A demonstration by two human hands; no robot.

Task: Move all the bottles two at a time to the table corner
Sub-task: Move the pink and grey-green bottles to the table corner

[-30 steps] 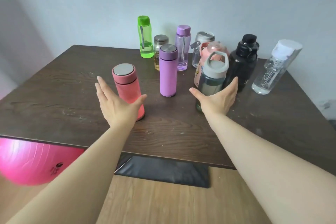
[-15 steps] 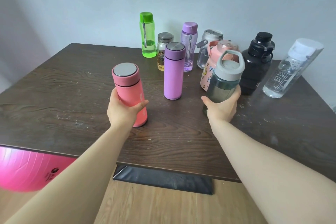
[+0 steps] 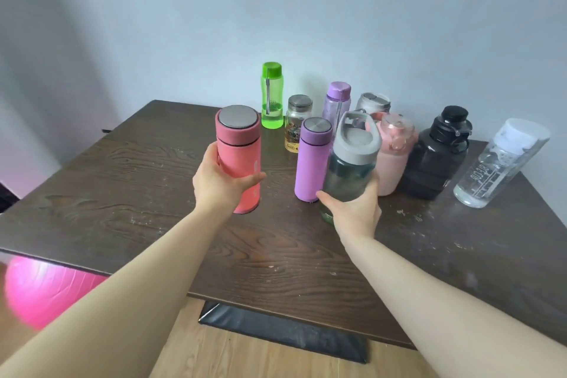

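My left hand (image 3: 219,184) grips a coral pink flask (image 3: 239,150) with a steel lid, lifted off the dark wooden table (image 3: 129,193). My right hand (image 3: 354,213) grips a grey-lidded green bottle (image 3: 352,163), also raised. Behind them stand a purple flask (image 3: 311,159), a green bottle (image 3: 272,95), a small glass jar (image 3: 297,121), a clear purple bottle (image 3: 337,101), a grey-capped bottle (image 3: 372,103), a pink bottle (image 3: 394,152), a black bottle (image 3: 438,152) and a clear white-capped bottle (image 3: 497,163).
A pale wall rises just behind the row of bottles. The table's left half and near edge (image 3: 276,310) hold nothing. A pink exercise ball (image 3: 46,291) sits on the wooden floor under the left side, and a black table base (image 3: 285,331) lies below.
Both hands closed on their bottles, the left on the pink flask and the right on the grey-lidded bottle, then lifted them off the table.
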